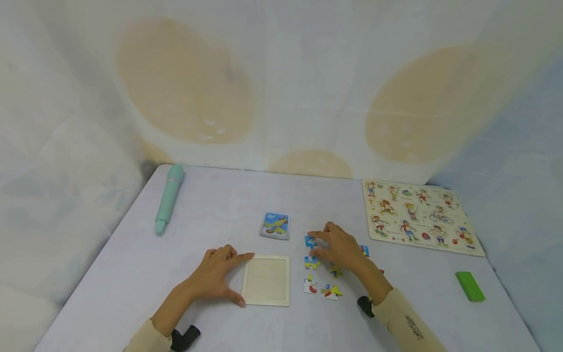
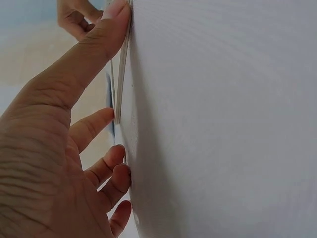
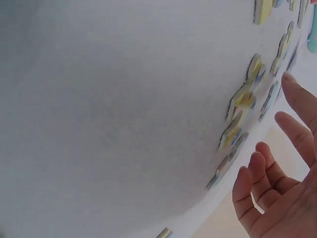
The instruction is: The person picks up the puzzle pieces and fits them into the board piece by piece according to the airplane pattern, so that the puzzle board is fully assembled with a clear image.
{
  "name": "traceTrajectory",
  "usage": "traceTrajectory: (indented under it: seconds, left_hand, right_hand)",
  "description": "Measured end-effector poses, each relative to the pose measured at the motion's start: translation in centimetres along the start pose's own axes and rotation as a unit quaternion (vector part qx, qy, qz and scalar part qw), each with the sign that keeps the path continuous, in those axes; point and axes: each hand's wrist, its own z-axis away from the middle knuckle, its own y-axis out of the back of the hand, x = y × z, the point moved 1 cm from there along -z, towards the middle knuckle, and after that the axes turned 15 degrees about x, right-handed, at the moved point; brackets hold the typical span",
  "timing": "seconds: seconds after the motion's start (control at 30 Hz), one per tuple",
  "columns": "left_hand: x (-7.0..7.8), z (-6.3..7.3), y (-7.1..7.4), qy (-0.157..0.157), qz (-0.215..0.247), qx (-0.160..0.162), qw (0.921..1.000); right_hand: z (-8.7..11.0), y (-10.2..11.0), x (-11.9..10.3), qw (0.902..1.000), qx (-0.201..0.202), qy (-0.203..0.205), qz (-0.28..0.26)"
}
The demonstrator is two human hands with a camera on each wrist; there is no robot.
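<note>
A square wooden puzzle tray [image 1: 288, 281] lies flat on the white table. My left hand [image 1: 212, 275] spans its left side, the straight index finger touching the far corner and the thumb the near one. The left wrist view shows the thumb along the tray's edge [image 2: 122, 74]. Over the loose jigsaw pieces, my right hand [image 1: 340, 247] reaches with index finger and thumb spread apart on either side of a blue piece [image 1: 310, 241]. Just nearer lies a blue-and-yellow piece [image 1: 312, 263]. The right hand partly covers other pieces.
Nearer pieces include a white-and-red one [image 1: 310, 285] and a yellow-and-red one [image 1: 332, 292]. Behind the tray sits a small airplane picture [image 1: 275, 226]. A mint-green microphone-shaped toy [image 1: 169, 199] lies far left. A picture puzzle board [image 1: 420, 215] and a green block [image 1: 470, 286] are at right.
</note>
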Motion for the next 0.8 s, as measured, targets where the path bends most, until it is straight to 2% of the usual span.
traceTrajectory:
  seconds: [0.3, 0.5, 0.8]
  left_hand:
    - [0.10, 0.08, 0.07, 0.003, 0.012, 0.006, 0.9999]
    - [0.04, 0.09, -0.04, 0.008, 0.013, 0.004, 0.9999]
    - [-0.06, 0.21, -0.24, 0.020, 0.020, 0.010, 0.9996]
  right_hand:
    - [-0.20, -0.51, 0.25, 0.9992, 0.004, -0.032, -0.024]
    - [-0.18, -0.71, 0.39, 0.9985, 0.023, -0.021, -0.044]
    - [-0.74, -0.97, 0.13, 0.9983, 0.000, -0.034, -0.047]
